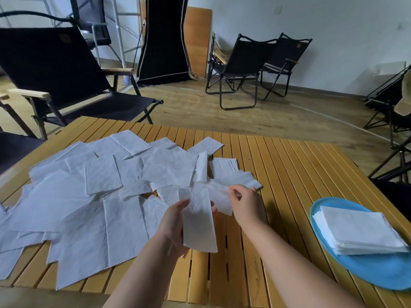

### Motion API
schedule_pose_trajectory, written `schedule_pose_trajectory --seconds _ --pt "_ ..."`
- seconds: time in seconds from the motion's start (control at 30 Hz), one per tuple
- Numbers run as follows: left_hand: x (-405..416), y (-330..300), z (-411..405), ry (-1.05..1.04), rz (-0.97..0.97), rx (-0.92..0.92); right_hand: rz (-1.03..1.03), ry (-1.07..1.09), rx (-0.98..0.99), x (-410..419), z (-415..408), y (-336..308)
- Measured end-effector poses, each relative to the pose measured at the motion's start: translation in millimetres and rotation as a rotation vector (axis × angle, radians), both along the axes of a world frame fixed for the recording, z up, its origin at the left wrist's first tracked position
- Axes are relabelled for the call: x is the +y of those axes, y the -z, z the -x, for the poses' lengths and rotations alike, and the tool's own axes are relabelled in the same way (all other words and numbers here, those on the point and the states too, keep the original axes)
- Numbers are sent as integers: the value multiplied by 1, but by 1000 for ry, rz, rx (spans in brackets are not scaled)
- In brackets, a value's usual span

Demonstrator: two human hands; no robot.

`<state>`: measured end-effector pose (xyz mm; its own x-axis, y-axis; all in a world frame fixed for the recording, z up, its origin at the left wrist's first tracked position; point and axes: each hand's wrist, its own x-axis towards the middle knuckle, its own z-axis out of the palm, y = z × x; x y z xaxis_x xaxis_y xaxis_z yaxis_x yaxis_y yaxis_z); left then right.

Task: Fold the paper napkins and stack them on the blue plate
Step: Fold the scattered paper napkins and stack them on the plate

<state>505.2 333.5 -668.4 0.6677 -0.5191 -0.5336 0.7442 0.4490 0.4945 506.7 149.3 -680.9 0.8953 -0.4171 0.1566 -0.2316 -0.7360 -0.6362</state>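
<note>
Frame centre: left hand point(175, 221) grips napkin point(199, 227) from below, right hand point(244, 202) pinches its upper edge, likely mid-fold; folded stack point(358, 232) waits on blue plate point(378, 272), lower right

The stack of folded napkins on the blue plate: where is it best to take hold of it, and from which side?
Probably from its left side, the one nearest the hands: thumb on top, fingers under the stack. There the layered edges lie open and plate rim shows beside them; the stack's right corner hangs over the rim.
</note>
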Motion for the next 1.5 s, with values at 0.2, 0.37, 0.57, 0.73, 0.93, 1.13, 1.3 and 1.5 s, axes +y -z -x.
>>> schedule_pose_trajectory --seconds 0.2,0.37,0.57,0.73,0.93,1.13,1.3,1.5 --pt "-5 -7 8 -94 -254 -7 12 -84 0 -9 37 -4" --pt "-3 -9 13 -120 -547 -152 -19 -86 60 -19 66 -5" --pt "-2 -3 17 80 -998 -599 83 -21 291 -28 90 -12" --pt "-6 14 16 123 -1173 -794 50 16 295 -22 99 -13" --pt "-10 17 19 50 -1302 -942 116 -78 256 -9 97 -2" --pt "-12 16 19 22 -1286 -1006 258 -71 173 -14 94 -6" --pt "-17 12 18 -22 -1228 -1031 -25 24 -21 -22 89 -3" --pt "-19 9 21 -28 -1043 -968 -716 48 -190 -30 84 -21"
